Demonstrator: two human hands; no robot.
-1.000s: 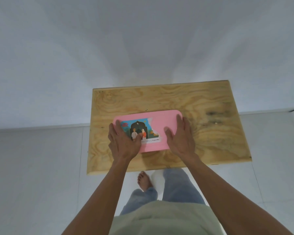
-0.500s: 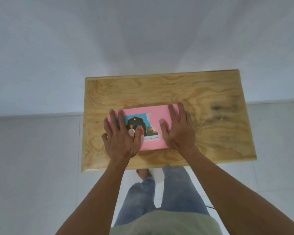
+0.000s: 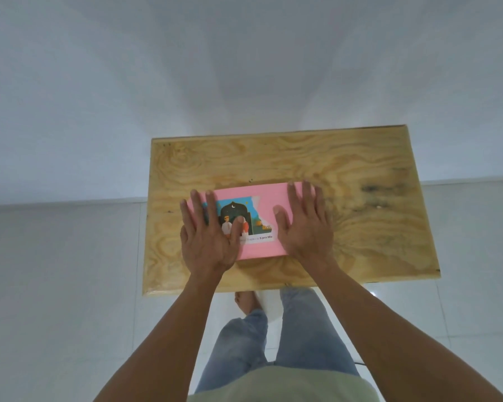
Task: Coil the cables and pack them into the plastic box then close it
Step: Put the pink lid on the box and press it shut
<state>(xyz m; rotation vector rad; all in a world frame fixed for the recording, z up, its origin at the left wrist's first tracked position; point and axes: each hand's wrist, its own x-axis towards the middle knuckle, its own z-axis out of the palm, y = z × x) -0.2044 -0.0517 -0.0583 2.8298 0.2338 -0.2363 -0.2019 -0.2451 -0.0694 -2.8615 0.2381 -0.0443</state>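
On the pink lid of the plastic box [image 3: 266, 204], both hands lie flat with fingers straight and spread, gripping nothing; left hand [image 3: 205, 239] covers the lid's left end, fingertips [image 3: 194, 195] reaching its far-left corner, thumb lying across the printed label [image 3: 246, 221]; right hand [image 3: 305, 224] covers the lid's right end, fingertips at its far edge, thumb pointing across the bare pink area toward the label; whether the palms press down or only rest cannot be told; label sits on the left half of the lid, between the two hands, partly hidden by the left thumb; lid appears seated on the box, no cables in view; box sits on the wooden table [image 3: 360, 227], nearer its front edge, left of centre; dark stains [image 3: 381, 195] mark the wood well to the right of the box; beyond the table's front edge, jeans [image 3: 302, 338] and a bare foot [image 3: 244, 300] stand on white floor tiles [image 3: 55, 285].
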